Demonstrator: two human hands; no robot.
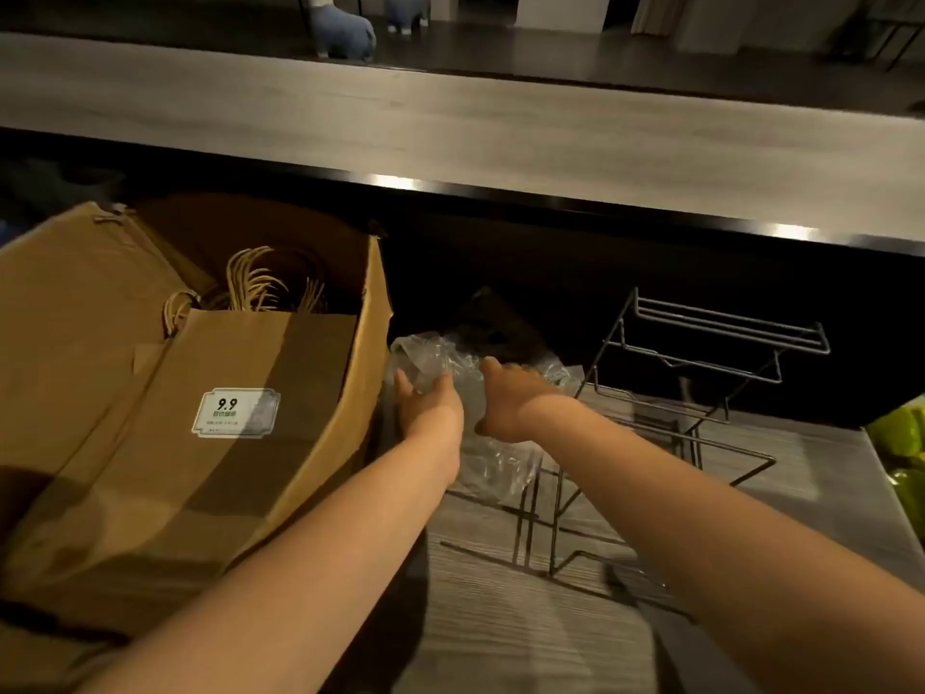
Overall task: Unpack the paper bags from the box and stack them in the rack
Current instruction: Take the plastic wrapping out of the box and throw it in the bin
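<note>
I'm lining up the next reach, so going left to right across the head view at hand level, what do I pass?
Cardboard box holding paper bags → left hand → right hand, both at the clear plastic wrap → wire rack → something green at the right edge, too cropped to identify.

Dim room. Grey wood-grain bench (525,618) near; long pale counter (450,127) beyond, black glossy edge catching light. Far left: two blue animal figures (345,32) on dark floor (550,52).

Both hands — left (428,400), right (505,398) — touch crumpled plastic wrap (493,458) between box (345,393) and rack (701,388).
</note>
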